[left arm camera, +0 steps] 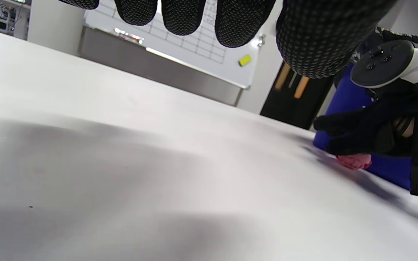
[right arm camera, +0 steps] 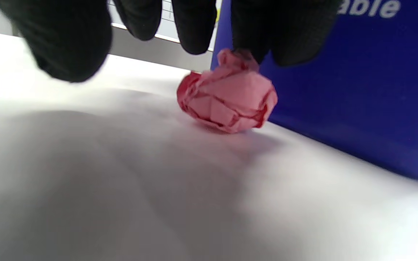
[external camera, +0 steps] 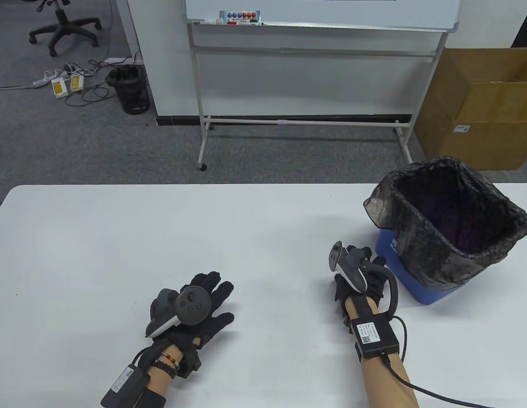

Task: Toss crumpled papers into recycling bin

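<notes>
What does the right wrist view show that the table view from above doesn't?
Only the right wrist view shows the pink crumpled paper on the table, under the right hand's fingers. Only the table view shows the left hand resting flat, the bin's black liner and the whiteboard stand. Both show the blue bin and white table.

Left hand (external camera: 204, 301) flat, fingers spread; right hand (external camera: 359, 272) fingers hanging down, seemingly loose.

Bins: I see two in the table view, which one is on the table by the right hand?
The blue bin with the black liner, on the table just right of the right hand. The other, a black bin, stands on the floor far left, by the cables.
</notes>
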A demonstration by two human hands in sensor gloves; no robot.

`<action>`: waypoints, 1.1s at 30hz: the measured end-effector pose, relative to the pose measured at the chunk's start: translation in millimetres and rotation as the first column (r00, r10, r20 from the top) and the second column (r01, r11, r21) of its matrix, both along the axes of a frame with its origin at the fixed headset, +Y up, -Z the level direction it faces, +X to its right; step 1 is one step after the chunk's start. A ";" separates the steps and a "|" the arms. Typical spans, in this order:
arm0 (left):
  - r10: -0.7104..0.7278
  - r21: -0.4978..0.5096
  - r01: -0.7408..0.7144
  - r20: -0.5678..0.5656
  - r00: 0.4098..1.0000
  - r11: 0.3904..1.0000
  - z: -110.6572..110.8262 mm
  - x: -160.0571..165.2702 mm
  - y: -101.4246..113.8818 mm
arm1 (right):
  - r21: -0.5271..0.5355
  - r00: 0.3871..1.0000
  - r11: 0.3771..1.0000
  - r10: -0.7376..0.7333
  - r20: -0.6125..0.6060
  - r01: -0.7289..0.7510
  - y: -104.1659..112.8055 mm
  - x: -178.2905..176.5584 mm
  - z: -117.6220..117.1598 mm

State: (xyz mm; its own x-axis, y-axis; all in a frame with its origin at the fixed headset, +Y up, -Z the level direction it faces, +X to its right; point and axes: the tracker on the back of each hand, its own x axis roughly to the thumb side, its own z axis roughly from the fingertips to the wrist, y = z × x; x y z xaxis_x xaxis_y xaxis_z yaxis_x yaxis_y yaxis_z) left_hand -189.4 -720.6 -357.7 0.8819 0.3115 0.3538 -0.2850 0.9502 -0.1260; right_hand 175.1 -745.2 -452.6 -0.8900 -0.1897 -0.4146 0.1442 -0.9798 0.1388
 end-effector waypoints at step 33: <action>-0.001 -0.002 0.001 0.005 1.000 1.000 -0.4 1.8 -0.6 | 0.091 0.969 0.970 -0.215 -0.120 0.227 34.6 -5.2 8.6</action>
